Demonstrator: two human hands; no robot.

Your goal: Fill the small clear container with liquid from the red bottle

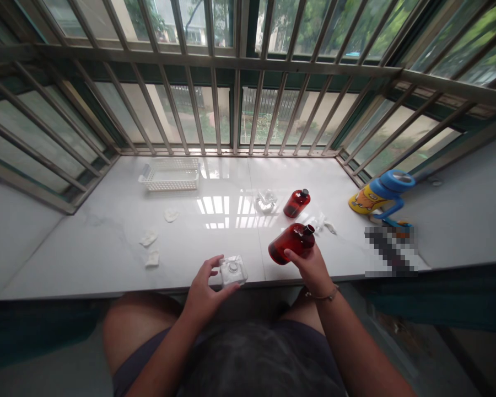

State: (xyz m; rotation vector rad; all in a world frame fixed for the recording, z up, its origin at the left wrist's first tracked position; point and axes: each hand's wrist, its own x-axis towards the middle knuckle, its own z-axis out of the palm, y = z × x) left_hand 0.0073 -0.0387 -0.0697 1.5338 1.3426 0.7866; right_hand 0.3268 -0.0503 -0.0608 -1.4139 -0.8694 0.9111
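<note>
My left hand (pixel 204 289) grips a small clear plastic jar (pixel 233 270) that rests at the near edge of the white marble sill (pixel 215 220). My right hand (pixel 312 267) is wrapped round a red-brown bottle (pixel 291 242), held tilted on its side just above the sill, its dark neck pointing right. A second red-brown bottle (pixel 296 203) lies farther back. A clear crumpled plastic piece (pixel 266 200) sits to its left.
A white slotted basket (pixel 171 174) stands at the back left. Three crumpled white wads (pixel 149 239) lie on the left half. A yellow and blue child's cup (pixel 378 196) lies at the right, beside a pixelated patch. Metal window bars enclose the sill.
</note>
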